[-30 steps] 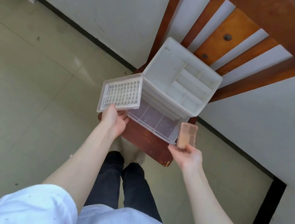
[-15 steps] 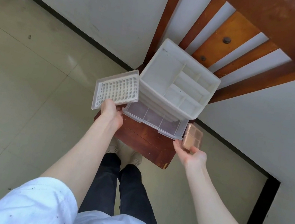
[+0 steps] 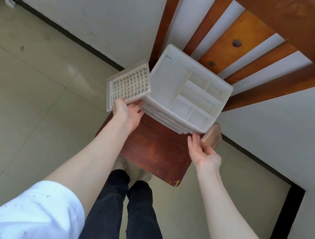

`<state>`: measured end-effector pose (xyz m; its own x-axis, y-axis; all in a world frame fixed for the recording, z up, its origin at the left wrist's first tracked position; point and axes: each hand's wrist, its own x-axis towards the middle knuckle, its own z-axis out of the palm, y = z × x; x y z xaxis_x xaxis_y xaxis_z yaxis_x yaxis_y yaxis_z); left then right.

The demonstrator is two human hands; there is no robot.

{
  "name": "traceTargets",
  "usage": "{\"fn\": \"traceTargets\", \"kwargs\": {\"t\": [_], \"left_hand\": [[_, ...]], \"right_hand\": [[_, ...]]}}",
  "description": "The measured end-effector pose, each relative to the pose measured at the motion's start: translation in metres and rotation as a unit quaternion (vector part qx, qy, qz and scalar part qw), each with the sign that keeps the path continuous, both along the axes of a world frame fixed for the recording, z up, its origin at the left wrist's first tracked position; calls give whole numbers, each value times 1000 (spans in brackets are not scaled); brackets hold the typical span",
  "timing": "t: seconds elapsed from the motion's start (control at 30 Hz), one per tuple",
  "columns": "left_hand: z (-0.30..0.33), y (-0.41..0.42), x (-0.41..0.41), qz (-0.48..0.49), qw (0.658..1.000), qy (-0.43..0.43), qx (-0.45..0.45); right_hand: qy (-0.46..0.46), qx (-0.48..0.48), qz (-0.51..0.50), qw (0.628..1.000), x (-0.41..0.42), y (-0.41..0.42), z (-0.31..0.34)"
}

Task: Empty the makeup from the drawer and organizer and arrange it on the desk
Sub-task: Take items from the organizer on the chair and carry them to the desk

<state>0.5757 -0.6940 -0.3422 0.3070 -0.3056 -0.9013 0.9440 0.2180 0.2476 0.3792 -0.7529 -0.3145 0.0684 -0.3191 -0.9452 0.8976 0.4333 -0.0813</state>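
Note:
A white compartmented organizer (image 3: 171, 84) stands on the seat of a wooden chair (image 3: 157, 150); its top compartments hold nothing and its clear drawer is pushed in beneath it. My left hand (image 3: 127, 112) grips a clear tray with a white grid insert (image 3: 129, 84) just left of the organizer. My right hand (image 3: 203, 152) holds a rose-gold makeup palette (image 3: 212, 138), closed, at the organizer's front right corner, with its fingertips near the drawer front.
The chair's slatted back (image 3: 248, 42) rises behind the organizer against a white wall. Beige tiled floor (image 3: 20, 96) spreads to the left. My feet (image 3: 133, 170) stand just under the seat's front edge. A dark strip (image 3: 285, 220) runs along the floor at right.
The clear drawer that stood pulled out has gone back in under the organizer. The palette, first facing me, now shows its closed back and has moved right. The grid tray tilted up.

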Motion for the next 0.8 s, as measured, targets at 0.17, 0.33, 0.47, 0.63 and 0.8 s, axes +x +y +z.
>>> {"fn": "traceTargets", "kwargs": {"t": [0.17, 0.33, 0.47, 0.63, 0.8], "left_hand": [[-1, -5, -1, -22, 1000, -1, -1], [15, 14, -2, -75, 997, -24, 14], [53, 50, -6, -167, 977, -131, 17], [99, 106, -7, -220, 933, -277, 58], [145, 176, -15, -143, 914, -355, 135]], "right_hand": [[15, 4, 18, 1000, -4, -2, -3], [109, -19, 83, 990, -16, 13, 13], [164, -100, 220, 956, -20, 27, 38], [212, -227, 468, 827, 1, 31, 83], [244, -358, 646, 629, 50, 55, 131]]}}
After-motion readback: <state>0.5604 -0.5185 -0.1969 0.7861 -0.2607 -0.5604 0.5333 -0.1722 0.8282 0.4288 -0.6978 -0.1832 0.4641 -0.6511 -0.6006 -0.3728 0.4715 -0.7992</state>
